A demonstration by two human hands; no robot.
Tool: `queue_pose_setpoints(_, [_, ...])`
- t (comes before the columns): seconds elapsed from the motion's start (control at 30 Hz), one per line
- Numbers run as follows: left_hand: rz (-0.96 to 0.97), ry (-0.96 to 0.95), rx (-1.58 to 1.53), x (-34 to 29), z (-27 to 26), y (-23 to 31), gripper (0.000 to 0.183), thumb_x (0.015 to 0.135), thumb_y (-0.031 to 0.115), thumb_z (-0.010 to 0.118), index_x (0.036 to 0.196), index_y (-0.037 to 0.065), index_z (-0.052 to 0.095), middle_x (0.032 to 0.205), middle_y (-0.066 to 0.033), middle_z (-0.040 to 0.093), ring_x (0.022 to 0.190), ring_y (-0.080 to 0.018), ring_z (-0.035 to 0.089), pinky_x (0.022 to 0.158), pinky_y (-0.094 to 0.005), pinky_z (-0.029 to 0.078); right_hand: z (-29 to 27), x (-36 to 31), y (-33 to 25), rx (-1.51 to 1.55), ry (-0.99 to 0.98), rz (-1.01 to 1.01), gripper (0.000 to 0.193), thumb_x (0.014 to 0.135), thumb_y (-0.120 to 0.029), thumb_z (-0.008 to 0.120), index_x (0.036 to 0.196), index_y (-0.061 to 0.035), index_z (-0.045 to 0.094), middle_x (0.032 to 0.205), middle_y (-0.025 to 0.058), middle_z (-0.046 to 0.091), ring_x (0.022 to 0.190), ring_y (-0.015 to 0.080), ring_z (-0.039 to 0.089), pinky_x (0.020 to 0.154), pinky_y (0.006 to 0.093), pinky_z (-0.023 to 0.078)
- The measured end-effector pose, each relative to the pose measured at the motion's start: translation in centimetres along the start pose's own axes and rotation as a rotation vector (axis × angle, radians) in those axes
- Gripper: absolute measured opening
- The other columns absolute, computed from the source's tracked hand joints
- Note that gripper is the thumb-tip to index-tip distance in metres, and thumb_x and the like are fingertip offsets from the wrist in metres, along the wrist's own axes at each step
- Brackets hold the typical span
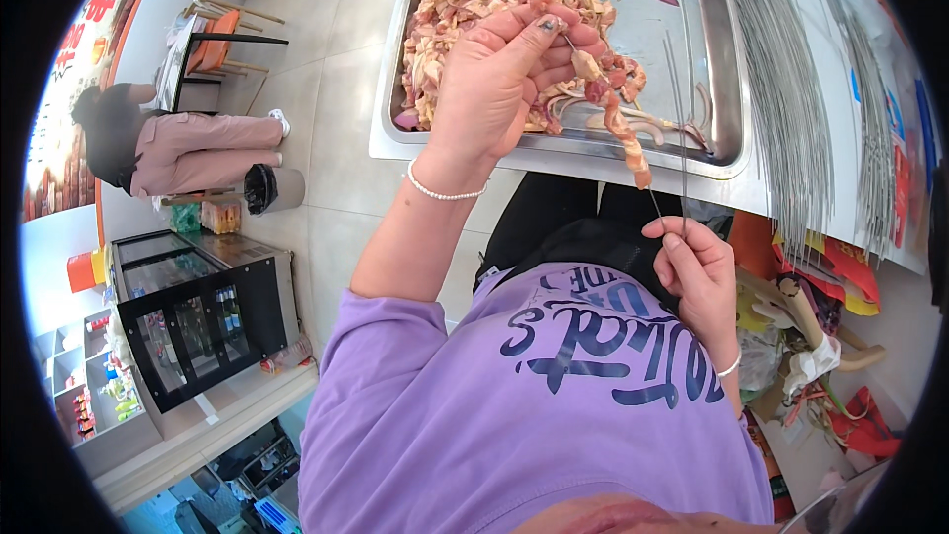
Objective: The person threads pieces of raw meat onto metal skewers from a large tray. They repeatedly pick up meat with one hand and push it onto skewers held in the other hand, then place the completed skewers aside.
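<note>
My left hand (514, 64) is over the meat tray, thumb and fingers pinched on a piece of meat at the tip of a thin metal skewer. Several pieces of raw meat (625, 129) are threaded along that skewer, which slants down to my right hand (697, 272). There, thumb and fingers close on the skewer's bare lower end, together with other thin metal skewers (682, 153) that carry no meat. Beneath my left hand lies a heap of cut raw meat (445, 30) mixed with purple onion pieces. What exactly sits inside the left fingertips is partly hidden.
The steel tray (727, 69) rests on a white table edge. A thick bundle of metal skewers (781, 69) lies right of it. Bags and red packaging (860, 425) crowd the lower right. At left are a bending person (178, 148), a bin (282, 188) and a black display fridge (198, 321).
</note>
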State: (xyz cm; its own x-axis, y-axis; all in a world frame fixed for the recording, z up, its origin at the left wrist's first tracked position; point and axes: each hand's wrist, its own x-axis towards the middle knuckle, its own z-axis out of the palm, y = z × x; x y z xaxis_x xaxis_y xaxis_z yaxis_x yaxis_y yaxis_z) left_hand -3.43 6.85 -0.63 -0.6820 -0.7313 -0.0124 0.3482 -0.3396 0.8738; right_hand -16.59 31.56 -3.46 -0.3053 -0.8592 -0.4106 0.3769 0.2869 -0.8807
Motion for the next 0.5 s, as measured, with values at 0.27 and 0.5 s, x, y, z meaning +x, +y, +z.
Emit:
queue_pose_setpoints(0.27, [-0.039, -0.066, -0.006, -0.26, -0.25, 0.34, 0.023, 0.103, 0.016, 0.053, 0.116, -0.001, 0.061, 0.106, -0.0155, 0.070, 0.102, -0.0293, 0.070, 0.089, -0.0402, 0.058, -0.70, 0.49, 0.29, -0.044, -0.009, -0.050, 0.021, 0.100, -0.006, 0.050, 0.108, 0.0036, 0.066, 0.066, -0.0045, 0.050, 0.057, 0.0011, 0.041, 0.051, 0.0175, 0.027])
queue_pose_setpoints(0.5, [-0.014, -0.077, -0.015, -0.39, 0.11, -0.43, 0.024, 0.103, 0.019, 0.053, 0.117, 0.001, 0.061, 0.106, -0.0160, 0.069, 0.106, -0.0285, 0.068, 0.088, -0.0434, 0.058, -0.03, 0.62, 0.95, 0.043, -0.016, -0.048, 0.021, 0.101, -0.007, 0.049, 0.109, 0.0034, 0.066, 0.067, -0.0043, 0.051, 0.057, 0.0010, 0.041, 0.051, 0.0173, 0.026])
